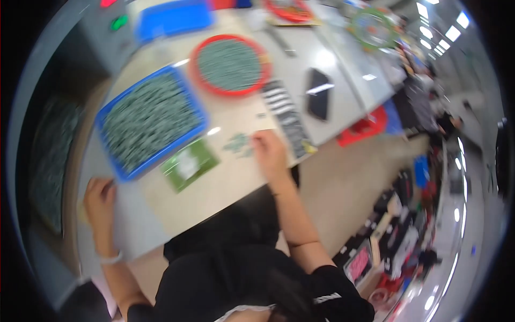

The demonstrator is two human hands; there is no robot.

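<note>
My left hand is at the table's left edge, below the blue tray, with its fingers curled in. A dark speck shows at its fingertips, too blurred to name. On the right, my right hand rests over the board with its fingers drawn together; what they hold, if anything, is hidden. Just left of its fingertips lie several loose small grey-green pieces. The blue tray is filled with many such pieces, and a round red tray beyond holds more. Between tray and loose pieces lies a green packet with a white patch.
A black phone lies at the right, beside a black-and-white striped strip. Farther back are an upright-edged blue tray and another red round tray. A red stool-like thing stands beyond the table's right edge.
</note>
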